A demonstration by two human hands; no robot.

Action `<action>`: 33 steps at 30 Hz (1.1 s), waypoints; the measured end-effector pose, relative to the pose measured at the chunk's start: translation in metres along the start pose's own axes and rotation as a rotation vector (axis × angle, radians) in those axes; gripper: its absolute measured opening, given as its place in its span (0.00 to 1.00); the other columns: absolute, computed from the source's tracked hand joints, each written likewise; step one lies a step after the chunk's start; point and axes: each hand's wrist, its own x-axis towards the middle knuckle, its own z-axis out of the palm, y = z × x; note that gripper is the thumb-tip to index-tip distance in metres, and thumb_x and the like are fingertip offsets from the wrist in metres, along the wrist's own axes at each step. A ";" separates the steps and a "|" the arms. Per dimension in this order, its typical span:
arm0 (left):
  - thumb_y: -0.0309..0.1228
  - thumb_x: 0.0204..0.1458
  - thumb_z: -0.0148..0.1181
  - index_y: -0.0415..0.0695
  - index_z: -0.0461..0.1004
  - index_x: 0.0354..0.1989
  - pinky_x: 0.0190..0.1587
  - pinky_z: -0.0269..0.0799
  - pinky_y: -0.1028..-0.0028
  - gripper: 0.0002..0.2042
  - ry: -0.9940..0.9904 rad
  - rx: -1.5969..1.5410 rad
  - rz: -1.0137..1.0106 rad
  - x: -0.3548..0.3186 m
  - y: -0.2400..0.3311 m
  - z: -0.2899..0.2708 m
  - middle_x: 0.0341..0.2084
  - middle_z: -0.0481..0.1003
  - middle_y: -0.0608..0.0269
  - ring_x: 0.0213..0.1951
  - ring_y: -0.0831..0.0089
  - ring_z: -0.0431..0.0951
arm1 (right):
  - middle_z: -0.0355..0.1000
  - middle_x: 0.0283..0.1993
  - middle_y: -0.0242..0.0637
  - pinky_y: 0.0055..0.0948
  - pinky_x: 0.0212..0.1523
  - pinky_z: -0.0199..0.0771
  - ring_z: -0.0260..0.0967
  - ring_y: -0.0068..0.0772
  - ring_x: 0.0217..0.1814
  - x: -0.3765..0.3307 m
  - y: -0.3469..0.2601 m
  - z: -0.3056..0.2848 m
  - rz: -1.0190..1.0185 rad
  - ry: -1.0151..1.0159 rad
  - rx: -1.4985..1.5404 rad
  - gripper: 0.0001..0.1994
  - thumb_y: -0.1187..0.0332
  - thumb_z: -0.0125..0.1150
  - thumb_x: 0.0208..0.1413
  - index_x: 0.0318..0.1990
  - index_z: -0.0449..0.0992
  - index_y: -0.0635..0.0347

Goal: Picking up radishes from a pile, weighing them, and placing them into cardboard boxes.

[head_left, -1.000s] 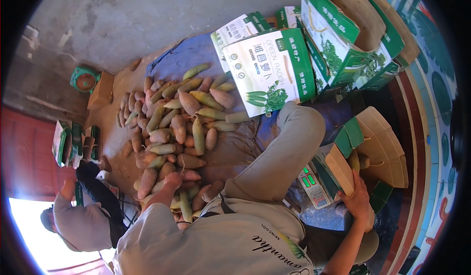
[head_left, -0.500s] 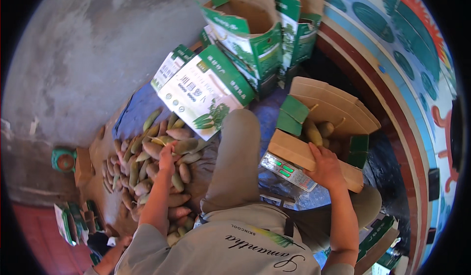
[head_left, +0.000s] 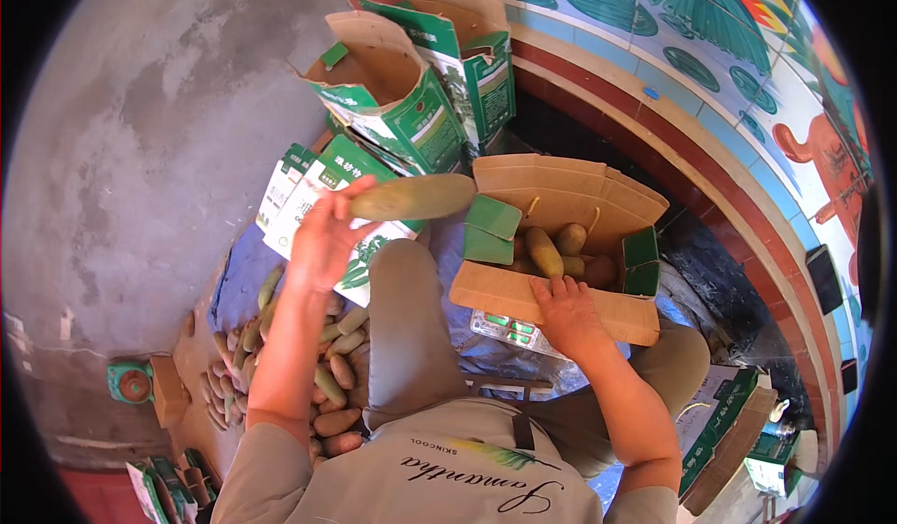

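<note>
My left hand (head_left: 320, 236) is raised and closed around one end of a long green radish (head_left: 416, 197). The radish lies nearly level in the air, its far tip close to the left side of an open carton (head_left: 570, 174). My right hand (head_left: 575, 320) hooks its fingers over the top edge of the carton's near flap (head_left: 495, 286). Inside the carton are several radishes (head_left: 544, 251) and cord handles. Under its near side shows a scale (head_left: 509, 328) with lit green digits. Below my left forearm lies a pile of green and pinkish radishes (head_left: 341, 372).
Tall open green-and-white cartons (head_left: 425, 118) stand at the back. Flattened carton sheets (head_left: 280, 197) lean before them on a blue sheet. A painted tiled wall (head_left: 598, 20) curves along the right. More carton pieces (head_left: 719, 421) lie at lower right. A small green device (head_left: 129, 383) sits far left.
My left hand has risen from the pile, bringing up a green radish toward the carton. My right hand stays at the flap. The whole view has shifted.
</note>
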 end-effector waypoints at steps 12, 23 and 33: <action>0.45 0.61 0.41 0.45 0.67 0.28 0.59 0.51 0.46 0.17 -0.216 -0.093 -0.426 0.053 -0.143 0.131 0.55 0.65 0.53 0.57 0.58 0.63 | 0.65 0.50 0.50 0.46 0.54 0.62 0.62 0.50 0.55 -0.002 -0.001 -0.006 -0.020 -0.009 0.027 0.29 0.67 0.59 0.46 0.59 0.61 0.57; 0.33 0.59 0.46 0.40 0.71 0.47 0.51 0.66 0.71 0.13 -0.116 0.481 -0.120 0.037 -0.101 0.079 0.47 0.72 0.60 0.50 0.72 0.70 | 0.67 0.47 0.47 0.42 0.51 0.65 0.65 0.48 0.50 -0.004 0.002 -0.002 -0.036 0.038 0.040 0.25 0.70 0.55 0.46 0.56 0.63 0.57; 0.26 0.53 0.53 0.37 0.74 0.38 0.42 0.71 0.70 0.08 0.345 1.238 0.013 -0.081 -0.092 -0.132 0.35 0.76 0.53 0.38 0.63 0.77 | 0.67 0.49 0.45 0.39 0.52 0.65 0.65 0.47 0.51 0.000 0.005 -0.024 -0.040 0.018 0.237 0.33 0.69 0.68 0.37 0.56 0.63 0.55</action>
